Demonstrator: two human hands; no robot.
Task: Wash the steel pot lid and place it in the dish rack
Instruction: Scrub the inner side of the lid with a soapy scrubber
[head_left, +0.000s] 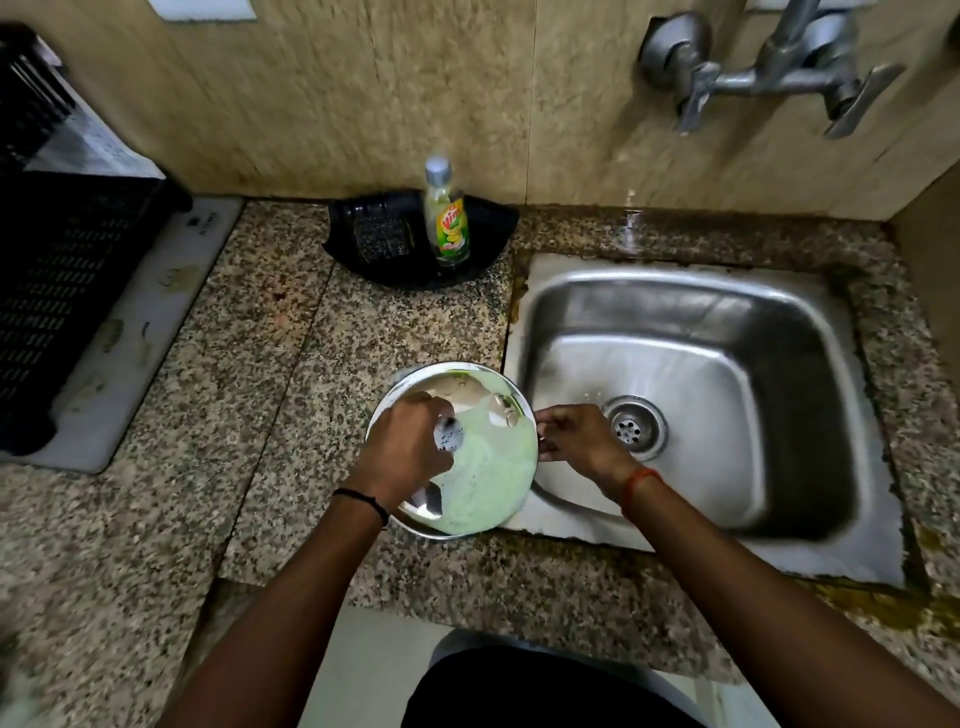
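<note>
Foam, pale green, covers most of the lid (483, 467), which we hold between our hands at the left edge of the sink (810, 312), partly over the tabletop (260, 415). Our left hand (402, 452) lies on the lid's left side, fingers curled round a scrubber (449, 435) that presses on the soapy face. Our right hand (576, 439) is just beside the lid on its right, fingers pinching the rim, with the drain (635, 427) behind it. The lid tilts slightly, its bare steel showing at the top and lower left.

Behind the lid, well apart, a black tray (488, 218) carries a soap bottle (447, 218) standing upright and a steel scourer (379, 239) beside it. The rack (72, 270) sits at far left on a white mat (156, 332). The tap (769, 73) is on the wall above the sink.
</note>
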